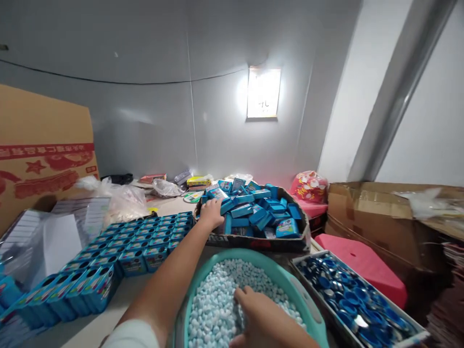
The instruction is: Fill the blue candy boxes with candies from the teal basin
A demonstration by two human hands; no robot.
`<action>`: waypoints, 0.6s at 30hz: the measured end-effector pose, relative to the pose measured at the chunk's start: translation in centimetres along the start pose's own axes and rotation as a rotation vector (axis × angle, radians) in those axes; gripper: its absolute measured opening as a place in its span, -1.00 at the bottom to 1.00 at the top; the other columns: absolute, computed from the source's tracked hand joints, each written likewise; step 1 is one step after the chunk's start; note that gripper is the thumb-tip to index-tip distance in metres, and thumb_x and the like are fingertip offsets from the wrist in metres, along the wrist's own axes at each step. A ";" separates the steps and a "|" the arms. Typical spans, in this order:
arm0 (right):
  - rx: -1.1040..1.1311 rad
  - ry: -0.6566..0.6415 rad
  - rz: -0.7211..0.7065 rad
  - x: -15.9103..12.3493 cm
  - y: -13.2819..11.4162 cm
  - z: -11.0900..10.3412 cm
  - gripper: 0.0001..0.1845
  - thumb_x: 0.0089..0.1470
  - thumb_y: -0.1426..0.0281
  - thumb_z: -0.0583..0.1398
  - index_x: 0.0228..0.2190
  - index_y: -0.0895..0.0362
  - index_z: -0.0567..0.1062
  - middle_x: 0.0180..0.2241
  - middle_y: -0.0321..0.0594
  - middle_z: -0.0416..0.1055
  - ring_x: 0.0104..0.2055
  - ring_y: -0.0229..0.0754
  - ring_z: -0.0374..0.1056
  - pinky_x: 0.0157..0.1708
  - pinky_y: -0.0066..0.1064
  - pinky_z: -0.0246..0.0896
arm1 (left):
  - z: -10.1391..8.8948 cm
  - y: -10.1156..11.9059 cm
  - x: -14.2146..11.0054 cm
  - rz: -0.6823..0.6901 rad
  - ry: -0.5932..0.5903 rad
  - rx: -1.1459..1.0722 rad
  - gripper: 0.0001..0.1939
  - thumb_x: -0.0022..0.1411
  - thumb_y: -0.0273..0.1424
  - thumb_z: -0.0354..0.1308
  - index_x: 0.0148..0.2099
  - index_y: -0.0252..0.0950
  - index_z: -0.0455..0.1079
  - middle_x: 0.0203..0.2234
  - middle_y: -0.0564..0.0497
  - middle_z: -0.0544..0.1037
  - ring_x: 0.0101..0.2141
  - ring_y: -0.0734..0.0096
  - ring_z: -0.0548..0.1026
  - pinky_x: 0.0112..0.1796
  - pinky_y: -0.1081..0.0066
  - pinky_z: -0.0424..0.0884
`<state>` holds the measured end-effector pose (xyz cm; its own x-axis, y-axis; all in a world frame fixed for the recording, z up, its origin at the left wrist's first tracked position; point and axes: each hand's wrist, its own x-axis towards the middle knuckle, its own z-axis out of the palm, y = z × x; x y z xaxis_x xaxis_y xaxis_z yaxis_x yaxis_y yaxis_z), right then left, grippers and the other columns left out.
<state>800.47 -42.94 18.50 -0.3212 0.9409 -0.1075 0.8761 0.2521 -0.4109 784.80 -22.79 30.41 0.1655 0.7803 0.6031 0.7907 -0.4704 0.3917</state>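
My left hand reaches into a dark-rimmed carton heaped with blue flat containers. Its fingers are bent over a blue container at the left of the heap, their tips partly hidden. Nearer to me stands a turquoise oval tub of small white and pale-blue candies. My right hand is down among these candies, thumb and fingers apart; candies lie between and around them.
Rows of upright blue containers with dark round openings stand at left. A shallow box of blue and silver round caps lies at right, beside a pink stool. Cardboard boxes and plastic bags flank the work area.
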 end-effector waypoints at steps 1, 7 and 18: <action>-0.008 0.003 0.000 0.2 0.0 0.1 0.01 -0.32 0.09 0.57 0.16 0.16 0.47 0.20 0.23 0.38 0.18 0.42 0.39 0.18 0.07 0.32 | 1.0 -0.1 0.4 -0.043 -0.033 -0.002 -0.59 0.29 -0.33 0.34 0.15 -0.31 0.47 0.07 -0.14 0.55 0.13 0.05 0.49 0.23 -0.15 0.32; -0.116 -0.053 0.022 1.4 -0.7 -0.4 -0.33 -0.16 0.55 0.38 0.06 0.13 0.57 0.10 0.16 0.49 0.02 0.32 0.54 0.05 0.00 0.45 | 2.2 -1.3 -2.2 -0.206 0.130 -0.179 -0.61 0.26 -0.35 0.35 0.10 -0.34 0.48 0.05 -0.16 0.57 0.13 0.05 0.49 0.26 -0.16 0.27; -0.003 0.114 0.017 -1.4 -1.1 -0.5 -0.53 -0.03 0.39 0.28 -0.02 0.15 0.65 0.02 0.13 0.58 0.13 0.34 0.47 0.15 0.00 0.33 | -4.9 2.3 -14.7 -0.211 0.439 -0.746 -0.43 0.07 -0.09 0.34 0.07 -0.27 0.49 -0.12 -0.08 0.66 -0.08 0.14 0.61 -0.09 0.28 0.55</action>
<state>800.12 -44.38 19.58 -0.2637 0.9646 -0.0106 0.8822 0.2367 -0.4071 781.27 -37.37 25.86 -0.3020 0.7249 0.6191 0.1637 -0.6003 0.7828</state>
